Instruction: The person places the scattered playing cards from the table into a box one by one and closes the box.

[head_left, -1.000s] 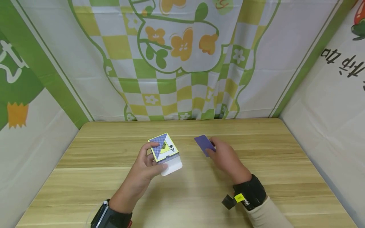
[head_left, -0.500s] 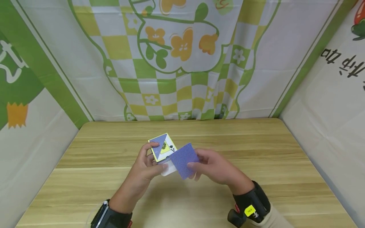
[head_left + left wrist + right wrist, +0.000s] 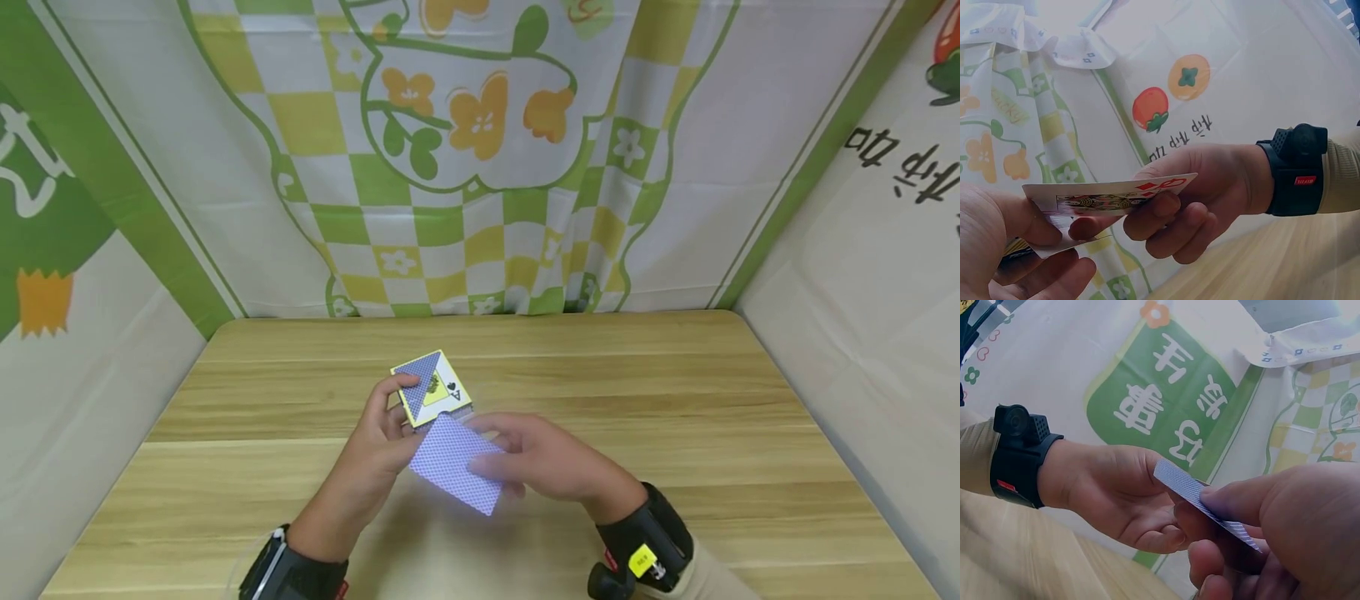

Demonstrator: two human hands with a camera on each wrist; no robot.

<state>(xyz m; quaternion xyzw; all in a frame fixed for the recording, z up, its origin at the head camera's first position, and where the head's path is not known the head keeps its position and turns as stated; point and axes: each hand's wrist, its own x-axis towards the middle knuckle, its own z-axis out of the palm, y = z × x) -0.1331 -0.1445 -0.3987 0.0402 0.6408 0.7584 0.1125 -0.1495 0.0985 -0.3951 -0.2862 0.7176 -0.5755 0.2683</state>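
A playing-card box [image 3: 450,367], printed with a blue pattern and an ace of spades, is gripped in my left hand [image 3: 375,457], fingers along its far side and thumb near its open end. My right hand [image 3: 551,458] pinches a blue-backed playing card [image 3: 446,462] between thumb and fingers, in front of the box's flap end. The card's underside, in the left wrist view, shows a red court card [image 3: 1110,195]. Whether a single card or a thin stack is held, I cannot tell. The box's white flap [image 3: 1050,247] is mostly hidden behind the card.
Both hands are above a light wooden table [image 3: 675,383]. Behind it hangs a checkered fabric curtain [image 3: 487,258] with flowers, and printed white fabric walls stand on the left and right. Each wrist carries a black strap with a camera [image 3: 645,542].
My right hand has moved left and toward me with the card, bringing it from the table's right-middle to the box's flap end. My left hand and the box have stayed nearly still.
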